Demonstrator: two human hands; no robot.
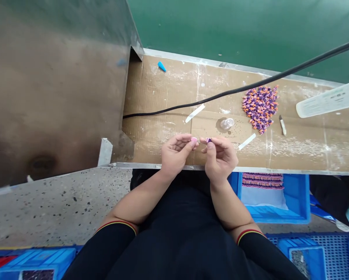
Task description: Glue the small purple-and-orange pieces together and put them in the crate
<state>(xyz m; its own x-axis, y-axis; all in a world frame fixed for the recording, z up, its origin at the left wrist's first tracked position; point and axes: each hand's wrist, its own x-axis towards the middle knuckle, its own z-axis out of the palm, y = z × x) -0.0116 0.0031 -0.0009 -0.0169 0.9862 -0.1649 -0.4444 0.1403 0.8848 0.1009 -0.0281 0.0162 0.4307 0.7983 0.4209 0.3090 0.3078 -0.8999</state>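
Nearest, the left hand (176,153) pinches a small pink piece (194,139) and the right hand (221,157) a small purple piece (208,140), just apart above the cardboard-covered bench (163,89). Farther along that bench lie a small clear bottle (227,123) and a heap of purple-and-orange pieces (260,109).

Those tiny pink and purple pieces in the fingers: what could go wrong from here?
The pink piece in the left hand and the purple piece in the right hand are small and pinched at the fingertips, so one might slip and fall past the nearby bench edge. The black cable runs close to the pile; if snagged, it might scatter the pieces.
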